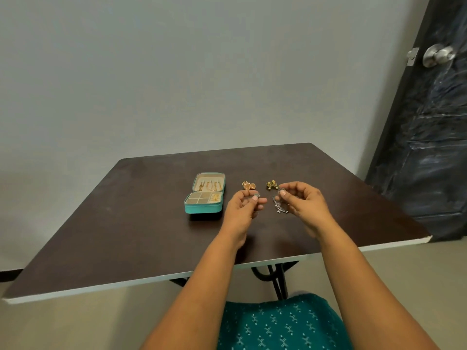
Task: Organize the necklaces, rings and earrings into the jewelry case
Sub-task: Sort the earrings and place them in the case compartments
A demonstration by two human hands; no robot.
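Pinching a small silver earring [255,197] in your left hand [243,204], fingers curled round it; your right hand [300,200] pinches a dangling silver earring [280,207] above the dark counter [141,223]. Teal jewelry case [204,194] lies open left of your hands, gold necklaces [211,185] in its lid. Peach earrings [249,185] and green-gold earrings [271,184] sit just beyond your hands.
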